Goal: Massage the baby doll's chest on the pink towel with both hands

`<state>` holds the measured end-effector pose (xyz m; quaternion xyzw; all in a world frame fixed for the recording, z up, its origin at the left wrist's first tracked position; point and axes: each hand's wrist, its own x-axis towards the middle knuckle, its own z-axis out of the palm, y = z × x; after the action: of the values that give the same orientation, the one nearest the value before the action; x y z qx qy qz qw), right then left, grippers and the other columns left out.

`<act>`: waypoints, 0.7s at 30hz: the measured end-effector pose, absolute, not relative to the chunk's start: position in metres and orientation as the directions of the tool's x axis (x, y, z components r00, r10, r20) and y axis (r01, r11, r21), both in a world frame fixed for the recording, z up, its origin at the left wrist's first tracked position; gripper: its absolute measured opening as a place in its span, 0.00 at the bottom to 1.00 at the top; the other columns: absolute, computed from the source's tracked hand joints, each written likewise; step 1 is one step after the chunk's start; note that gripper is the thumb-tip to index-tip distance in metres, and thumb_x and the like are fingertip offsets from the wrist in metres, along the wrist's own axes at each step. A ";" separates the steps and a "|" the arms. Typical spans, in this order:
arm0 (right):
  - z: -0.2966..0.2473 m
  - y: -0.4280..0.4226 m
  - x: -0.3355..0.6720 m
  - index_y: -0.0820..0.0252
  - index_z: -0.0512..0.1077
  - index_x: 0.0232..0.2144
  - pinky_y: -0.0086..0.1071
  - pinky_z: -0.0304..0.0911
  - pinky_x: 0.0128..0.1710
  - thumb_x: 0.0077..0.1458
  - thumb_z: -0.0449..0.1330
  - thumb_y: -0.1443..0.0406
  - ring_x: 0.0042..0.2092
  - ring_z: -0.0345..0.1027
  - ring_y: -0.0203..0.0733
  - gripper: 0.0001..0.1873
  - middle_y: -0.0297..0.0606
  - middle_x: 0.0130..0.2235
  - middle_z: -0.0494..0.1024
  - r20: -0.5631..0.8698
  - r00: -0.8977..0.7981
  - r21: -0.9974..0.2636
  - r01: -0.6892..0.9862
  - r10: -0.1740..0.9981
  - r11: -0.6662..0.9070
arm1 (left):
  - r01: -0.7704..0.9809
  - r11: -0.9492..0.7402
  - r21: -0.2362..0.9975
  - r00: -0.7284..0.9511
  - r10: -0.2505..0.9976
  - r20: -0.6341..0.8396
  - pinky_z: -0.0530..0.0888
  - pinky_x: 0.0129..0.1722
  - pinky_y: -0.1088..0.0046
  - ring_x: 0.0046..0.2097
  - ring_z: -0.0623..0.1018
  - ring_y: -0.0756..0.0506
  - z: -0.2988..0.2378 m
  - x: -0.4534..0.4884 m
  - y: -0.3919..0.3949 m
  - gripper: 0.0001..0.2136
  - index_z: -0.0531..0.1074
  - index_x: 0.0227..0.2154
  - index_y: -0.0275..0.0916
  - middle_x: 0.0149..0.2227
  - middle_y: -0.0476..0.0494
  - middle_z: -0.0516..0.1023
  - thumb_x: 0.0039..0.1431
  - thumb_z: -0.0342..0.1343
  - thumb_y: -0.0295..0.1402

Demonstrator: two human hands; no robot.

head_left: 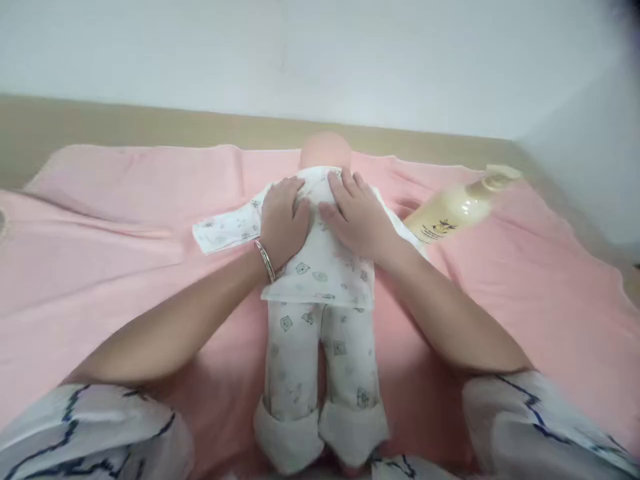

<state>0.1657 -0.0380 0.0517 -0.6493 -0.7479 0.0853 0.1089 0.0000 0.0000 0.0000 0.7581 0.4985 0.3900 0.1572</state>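
A baby doll in a white printed top [325,267] and matching trousers [296,353] lies stretched out, its bald head [326,151] at the far end. No facial features show on it. My left hand [285,217] rests flat on the upper left of the top, fingers stretched out and thumb apart. On the upper right, my right hand [361,217] lies flat with its fingers spread. One white sleeve [227,230] reaches out to the left; the other is partly hidden behind my right hand and forearm. The trouser cuffs [287,437] are folded up.
A pink blanket [125,287] spreads under the doll, with wrinkles at both sides. To the right a pale yellow bottle [450,210] lies slanted, its cap end pointing away. Behind the blanket runs a tan surface [150,123], then a white wall [200,53].
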 end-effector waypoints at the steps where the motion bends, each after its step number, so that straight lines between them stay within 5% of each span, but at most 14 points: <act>1: 0.051 -0.039 0.166 0.70 0.49 0.77 0.62 0.44 0.75 0.74 0.45 0.55 0.78 0.39 0.65 0.38 0.57 0.78 0.47 0.063 -0.106 -0.258 0.959 0.992 0.118 | 0.634 -0.449 0.629 0.194 0.880 0.433 0.67 0.72 0.55 0.67 0.74 0.38 0.000 0.000 0.000 0.23 0.74 0.59 0.32 0.64 0.34 0.77 0.67 0.46 0.33; 9: 0.041 -0.080 0.127 0.79 0.57 0.73 0.62 0.45 0.75 0.71 0.47 0.62 0.77 0.46 0.67 0.34 0.63 0.74 0.56 0.256 -0.188 -0.123 0.967 0.948 0.224 | 0.630 -0.480 0.611 0.217 0.864 0.455 0.70 0.69 0.51 0.64 0.75 0.39 -0.002 0.000 0.004 0.19 0.73 0.55 0.39 0.61 0.38 0.79 0.74 0.40 0.38; 15: 0.039 -0.047 0.151 0.65 0.60 0.73 0.61 0.40 0.77 0.67 0.46 0.65 0.79 0.40 0.56 0.34 0.47 0.77 0.52 0.226 -0.233 -0.292 0.910 0.946 0.294 | 0.675 -0.498 0.544 0.261 0.851 0.455 0.74 0.62 0.51 0.57 0.78 0.38 0.005 0.002 -0.001 0.19 0.72 0.52 0.37 0.53 0.35 0.80 0.76 0.37 0.36; 21: 0.040 -0.029 0.172 0.71 0.53 0.75 0.63 0.44 0.75 0.71 0.46 0.58 0.78 0.40 0.62 0.36 0.56 0.77 0.49 0.141 -0.076 -0.361 0.925 0.987 0.122 | 0.697 -0.467 0.544 0.254 0.870 0.422 0.69 0.69 0.55 0.65 0.75 0.38 0.010 0.002 -0.004 0.20 0.72 0.58 0.36 0.61 0.34 0.78 0.71 0.42 0.32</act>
<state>0.1716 -0.0289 0.0396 -0.6565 -0.7280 0.0883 0.1767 0.0024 -0.0043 0.0095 0.7820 0.5010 0.3494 0.1241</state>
